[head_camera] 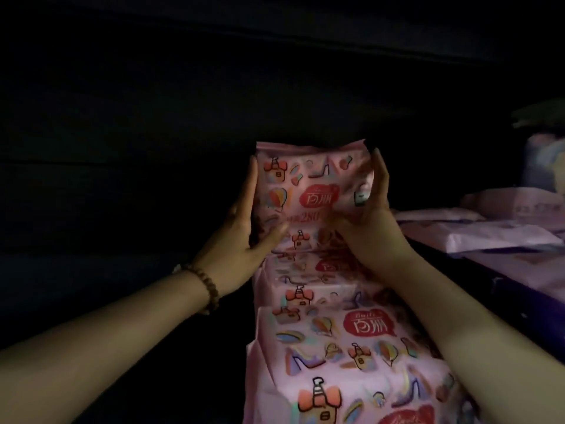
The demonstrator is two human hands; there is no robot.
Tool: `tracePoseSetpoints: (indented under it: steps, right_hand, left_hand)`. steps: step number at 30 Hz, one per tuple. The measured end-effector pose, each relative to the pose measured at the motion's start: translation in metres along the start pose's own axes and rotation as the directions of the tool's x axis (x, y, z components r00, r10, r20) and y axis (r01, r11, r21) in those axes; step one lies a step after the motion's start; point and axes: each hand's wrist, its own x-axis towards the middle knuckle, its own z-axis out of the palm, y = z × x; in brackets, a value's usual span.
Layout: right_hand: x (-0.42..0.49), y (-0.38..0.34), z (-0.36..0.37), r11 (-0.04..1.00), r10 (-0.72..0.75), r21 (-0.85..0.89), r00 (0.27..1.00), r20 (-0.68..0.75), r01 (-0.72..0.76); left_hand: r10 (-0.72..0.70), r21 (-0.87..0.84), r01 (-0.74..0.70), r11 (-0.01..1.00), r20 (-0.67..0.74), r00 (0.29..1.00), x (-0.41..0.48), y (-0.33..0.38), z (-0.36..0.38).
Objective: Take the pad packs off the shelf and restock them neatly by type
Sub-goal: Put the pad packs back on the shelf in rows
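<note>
Grips the pink pad pack (312, 185) upright, long axis vertical, its side edges pinched between left hand (244, 228) and right hand (370, 215), both equally near, at the far end of the row of matching packs (330, 347) running back toward the body, purple packs (489, 234) lying off right.

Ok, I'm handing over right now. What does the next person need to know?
Left hand grips the pack by its left edge, and the right hand grips its right edge.
The pack is upright at the far end of the pink row, which has the same print.
Lilac packs lie flat in a loose pile to the right, apart from the row.
Done: the pink packs are lined up.
Left: seat this pack, then probably tidy the lilac ones. The rest of the shelf is too dark to judge.
</note>
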Motion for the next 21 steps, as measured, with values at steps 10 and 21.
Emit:
tracePoseSetpoints:
  steps: [10,21]
  right_hand:
    - [0.001,-0.002,-0.002,0.984,-0.072,-0.164,0.997,0.021,0.074]
    - [-0.073,-0.094,-0.050,0.931,0.077,-0.365,0.981,0.180,-0.006]
  left_hand:
    - [-0.019,0.325,-0.007,0.946,0.077,0.997,0.005,-0.003,-0.004]
    - [-0.052,0.374,0.031,0.927,0.048,0.997,-0.062,0.088,-0.051]
